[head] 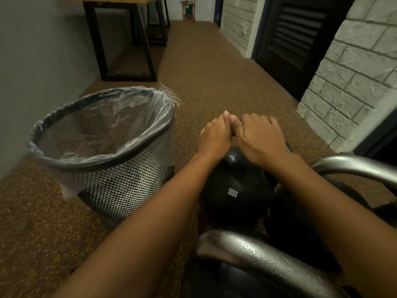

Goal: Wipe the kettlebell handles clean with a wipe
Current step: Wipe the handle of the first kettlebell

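Observation:
A black kettlebell [234,190] marked 12KG stands on the floor in front of me. Both hands rest side by side on its handle, which they hide almost fully. My left hand [214,134] curls over the handle's left part, thumb tip touching the right thumb. My right hand [261,136] covers the right part, fingers bent down over it. No wipe shows in either hand. A second kettlebell's silver handle [264,259] is close below the camera. A third silver handle [354,166] arches at the right edge.
A black mesh bin [103,155] lined with a clear plastic bag stands just left of the kettlebell. Speckled brown flooring runs ahead. A black-framed bench [120,39] is by the left wall; a brick wall [348,89] and dark door are at right.

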Demonstrator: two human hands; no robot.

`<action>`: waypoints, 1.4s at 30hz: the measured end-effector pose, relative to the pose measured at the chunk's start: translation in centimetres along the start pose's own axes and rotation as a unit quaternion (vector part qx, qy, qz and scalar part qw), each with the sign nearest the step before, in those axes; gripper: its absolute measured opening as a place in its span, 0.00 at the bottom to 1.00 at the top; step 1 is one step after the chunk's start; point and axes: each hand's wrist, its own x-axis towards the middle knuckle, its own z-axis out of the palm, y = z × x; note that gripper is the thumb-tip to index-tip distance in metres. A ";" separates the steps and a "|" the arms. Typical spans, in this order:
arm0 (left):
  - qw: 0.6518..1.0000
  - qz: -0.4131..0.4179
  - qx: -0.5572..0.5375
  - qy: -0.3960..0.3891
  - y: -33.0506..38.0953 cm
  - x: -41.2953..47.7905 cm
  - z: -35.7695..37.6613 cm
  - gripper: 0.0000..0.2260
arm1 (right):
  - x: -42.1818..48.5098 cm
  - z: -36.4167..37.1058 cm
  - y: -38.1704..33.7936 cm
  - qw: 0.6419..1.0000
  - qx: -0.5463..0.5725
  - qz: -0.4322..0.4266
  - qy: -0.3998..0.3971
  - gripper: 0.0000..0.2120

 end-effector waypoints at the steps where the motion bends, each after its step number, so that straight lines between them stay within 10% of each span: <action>1: 1.000 -0.003 -0.003 -0.001 0.1 0.0 -0.1 0.22 | 0.2 -0.2 0.4 1.000 0.018 -0.001 -0.010 0.30; 5: 1.000 -0.017 -0.002 -0.003 0.4 0.0 -0.3 0.22 | 0.2 -0.8 3.5 0.983 0.131 0.105 -0.078 0.35; 15: 1.000 -0.016 -0.003 -0.001 0.6 -0.2 -0.4 0.22 | -3.2 0.5 5.0 0.810 0.458 0.363 0.036 0.27; 23: 1.000 -0.007 -0.001 0.007 0.5 -0.2 -0.2 0.22 | -3.0 1.2 2.1 0.981 0.123 0.099 0.116 0.29; 33: 1.000 -0.011 0.009 0.009 0.4 -0.1 -0.2 0.22 | -4.5 2.1 3.4 0.974 0.136 0.086 0.158 0.28; 42: 1.000 -0.002 0.010 0.000 0.1 0.0 -0.1 0.20 | -2.7 1.6 0.6 0.999 -0.016 -0.028 0.041 0.35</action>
